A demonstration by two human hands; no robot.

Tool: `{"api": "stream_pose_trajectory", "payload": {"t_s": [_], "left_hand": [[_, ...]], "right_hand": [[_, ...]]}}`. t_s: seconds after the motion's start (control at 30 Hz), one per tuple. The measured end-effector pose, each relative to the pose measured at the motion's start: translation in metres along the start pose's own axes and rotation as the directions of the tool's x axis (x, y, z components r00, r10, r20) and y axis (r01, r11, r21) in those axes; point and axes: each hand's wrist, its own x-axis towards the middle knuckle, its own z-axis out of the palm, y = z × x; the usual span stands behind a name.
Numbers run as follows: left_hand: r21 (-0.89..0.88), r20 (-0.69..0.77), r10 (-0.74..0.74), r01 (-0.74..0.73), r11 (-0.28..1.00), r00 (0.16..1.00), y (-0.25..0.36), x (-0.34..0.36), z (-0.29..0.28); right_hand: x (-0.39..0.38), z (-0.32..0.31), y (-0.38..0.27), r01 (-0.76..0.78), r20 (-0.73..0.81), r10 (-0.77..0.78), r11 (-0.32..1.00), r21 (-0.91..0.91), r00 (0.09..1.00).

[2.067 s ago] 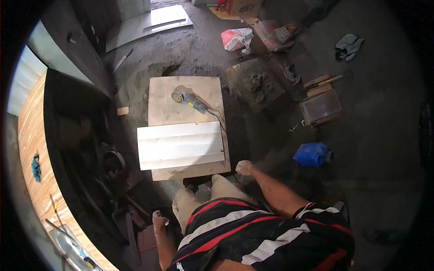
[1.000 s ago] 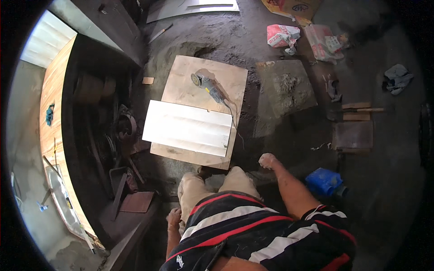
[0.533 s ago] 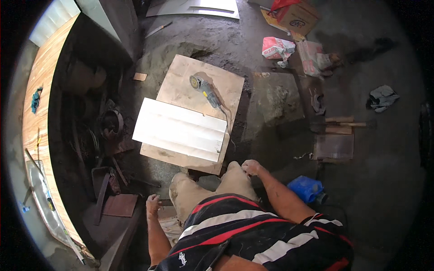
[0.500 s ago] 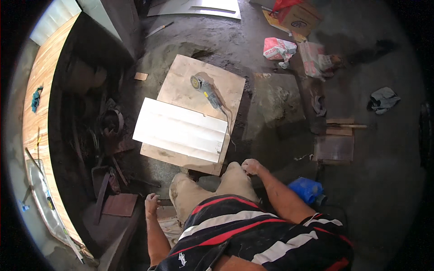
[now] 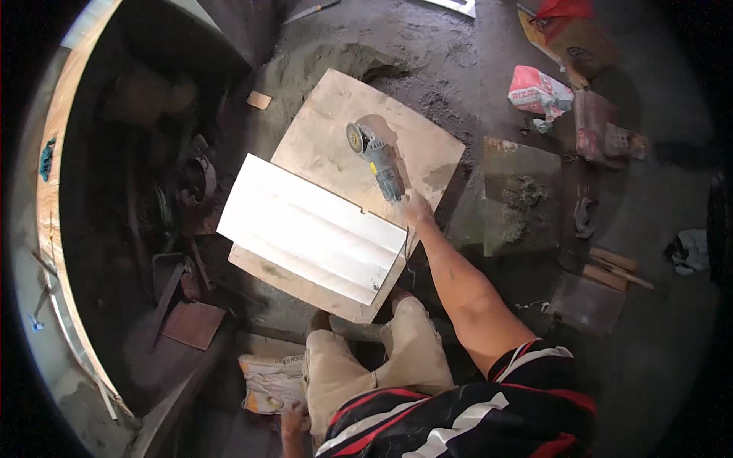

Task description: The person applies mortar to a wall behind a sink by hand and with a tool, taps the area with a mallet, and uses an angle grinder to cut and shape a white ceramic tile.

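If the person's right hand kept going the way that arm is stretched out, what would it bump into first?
The right hand is already at the rear end of the angle grinder lying on the wooden board, so it would likely meet the grinder's body first.

White tile (image 5: 313, 233), blue-grey grinder (image 5: 376, 160).

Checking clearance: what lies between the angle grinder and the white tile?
In the head view, only bare board separates the angle grinder from the white tile; the right hand reaches the grinder's handle.

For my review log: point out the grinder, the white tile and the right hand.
Grinder (image 5: 374, 159), head view, on its grey body.
White tile (image 5: 313, 229), head view, on its middle.
Right hand (image 5: 416, 208), head view, back of the hand by the grinder's tail.
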Motion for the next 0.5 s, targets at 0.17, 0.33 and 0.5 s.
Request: {"api": "stream_pose_trajectory", "payload": {"t_s": [0.17, 0.33, 0.5], "left_hand": [[0.159, 0.108, 0.146, -0.162, 0.974, 0.983, -0.026, 0.003, 0.048], [-0.01, 0.013, 0.103, -0.103, 0.995, 0.995, 0.026, 0.029, 0.057], [0.068, -0.063, 0.28, -0.276, 0.959, 0.958, 0.137, 0.057, 0.05]], "right_hand": [[0.077, 0.022, -0.027, 0.008, 0.057, -0.004, 0.998, -0.065, 0.998], [0.11, 0.059, -0.03, 0.074, -0.053, -0.084, 0.984, -0.161, 0.995], [0.128, 0.055, -0.038, 0.024, 0.012, -0.022, 0.995, -0.094, 1.0]]}}
